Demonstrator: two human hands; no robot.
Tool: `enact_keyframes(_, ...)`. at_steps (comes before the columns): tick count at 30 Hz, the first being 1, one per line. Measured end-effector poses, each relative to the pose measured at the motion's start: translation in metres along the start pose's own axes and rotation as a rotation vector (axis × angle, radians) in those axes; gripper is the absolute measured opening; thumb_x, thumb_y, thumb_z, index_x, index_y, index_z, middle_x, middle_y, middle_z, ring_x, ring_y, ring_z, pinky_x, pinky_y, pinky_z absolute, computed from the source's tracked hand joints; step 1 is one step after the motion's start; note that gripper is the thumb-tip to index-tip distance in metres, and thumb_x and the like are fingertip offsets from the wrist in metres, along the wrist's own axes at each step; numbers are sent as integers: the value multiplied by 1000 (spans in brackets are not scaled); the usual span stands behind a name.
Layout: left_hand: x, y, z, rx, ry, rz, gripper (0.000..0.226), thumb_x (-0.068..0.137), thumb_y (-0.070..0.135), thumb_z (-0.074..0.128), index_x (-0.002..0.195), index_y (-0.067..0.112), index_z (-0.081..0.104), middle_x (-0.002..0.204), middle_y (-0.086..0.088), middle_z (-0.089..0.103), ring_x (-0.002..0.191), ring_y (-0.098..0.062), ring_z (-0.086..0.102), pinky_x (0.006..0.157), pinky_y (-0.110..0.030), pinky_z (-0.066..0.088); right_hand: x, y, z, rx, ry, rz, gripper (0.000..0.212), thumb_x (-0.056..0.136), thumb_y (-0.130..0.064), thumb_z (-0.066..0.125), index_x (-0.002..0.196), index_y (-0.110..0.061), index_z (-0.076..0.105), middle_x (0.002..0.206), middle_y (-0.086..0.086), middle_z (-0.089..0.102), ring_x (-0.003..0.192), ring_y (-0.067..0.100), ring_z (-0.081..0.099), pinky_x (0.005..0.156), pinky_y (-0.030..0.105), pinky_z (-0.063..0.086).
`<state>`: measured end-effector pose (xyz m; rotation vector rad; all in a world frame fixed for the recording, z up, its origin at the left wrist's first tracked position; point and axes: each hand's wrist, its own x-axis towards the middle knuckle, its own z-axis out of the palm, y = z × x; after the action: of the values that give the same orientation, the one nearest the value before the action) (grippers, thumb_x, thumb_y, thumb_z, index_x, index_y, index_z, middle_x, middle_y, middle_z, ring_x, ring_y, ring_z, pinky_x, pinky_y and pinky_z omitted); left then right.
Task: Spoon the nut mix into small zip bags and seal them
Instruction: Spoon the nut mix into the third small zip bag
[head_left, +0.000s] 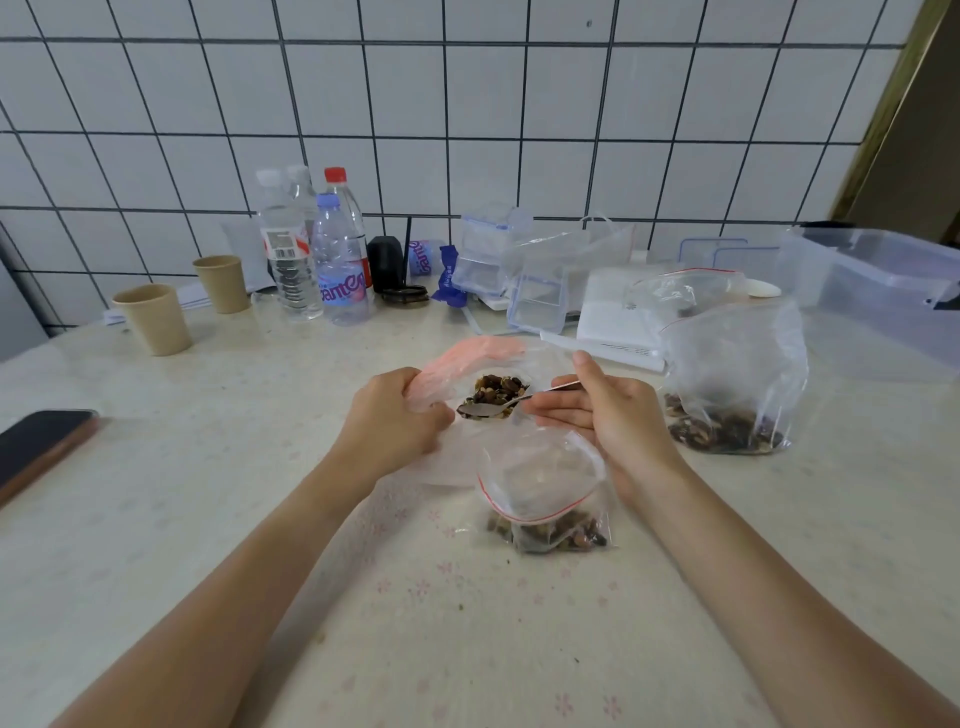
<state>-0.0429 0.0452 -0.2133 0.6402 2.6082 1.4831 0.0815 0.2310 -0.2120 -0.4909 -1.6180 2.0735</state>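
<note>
The left hand gripped the pink source bag open so the right hand, pinching a spoon, could scoop nuts; a small zip bag waited just below.

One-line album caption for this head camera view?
Right hand holds a spoon at the nut bag gripped by the left hand.

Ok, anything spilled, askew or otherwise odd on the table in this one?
Only minor. A few dark crumbs lie loose on the table near the small zip bag, which stands open and unsealed with nut mix inside. The spoon in the right hand looks level, and nothing is tipped over.
</note>
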Motion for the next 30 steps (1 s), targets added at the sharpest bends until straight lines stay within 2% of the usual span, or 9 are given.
enact_keyframes(3,-1,2,-2,31,-13,4,25,78,4,78,87,24,66,87,-4,73,62,-20,68,63,-40,64,0,0,1,-42,2,-40,48,105,-40,56,97,6,68,85,23,78,82,32,80,68,27,63)
enact_keyframes(6,-1,4,-3,45,-40,-1,34,73,-1,77,88,28,66,93,-2,76,72,-23,68,66,-42,63,0,5,2,-162,-29,-37,46,105,-40,56,93,2,72,85,18,79,83,28,80,73,25,62)
enact_keyframes(12,-2,3,-1,19,-54,-17,34,69,0,78,90,26,70,88,-3,74,72,-22,66,69,-45,62,5,8,6,-117,-10,-26,37,104,-29,62,87,2,74,84,20,79,80,28,80,71,24,63)
enact_keyframes(16,0,3,0,-1,-60,-37,34,71,4,82,90,29,68,84,-1,71,74,-22,69,65,-34,60,6,11,7,-72,-8,-33,31,103,-21,62,86,2,73,84,22,78,76,24,79,66,21,60)
enact_keyframes(20,1,-1,-1,-11,-49,-34,34,71,4,80,93,28,70,84,0,72,70,-19,69,63,-31,58,7,12,6,-112,-27,-27,26,103,-17,62,88,0,74,89,23,78,79,23,79,73,23,62)
enact_keyframes(23,4,-4,0,-50,-14,-26,27,78,12,81,95,30,70,86,3,72,56,-7,68,56,-25,58,7,13,5,-148,-13,-45,24,103,-15,61,88,-3,75,90,21,79,81,23,79,76,23,62)
enact_keyframes(25,7,-5,1,-63,22,-17,15,87,30,79,92,35,66,83,9,70,49,-2,65,48,-19,50,8,14,6,-153,14,-58,25,103,-13,61,83,-6,75,87,20,79,81,23,79,75,23,62)
enact_keyframes(27,9,-6,2,-67,46,-1,10,93,44,72,90,36,66,80,9,70,52,-7,65,49,-20,47,9,15,6,-147,26,-52,25,103,-12,61,82,-6,74,85,18,79,80,23,78,72,22,62)
enact_keyframes(30,12,-9,4,-100,65,29,14,99,43,63,90,36,70,79,7,69,62,-14,61,54,-26,47,11,17,5,-138,19,-30,25,104,-14,59,87,-5,74,86,17,80,85,25,79,77,25,62)
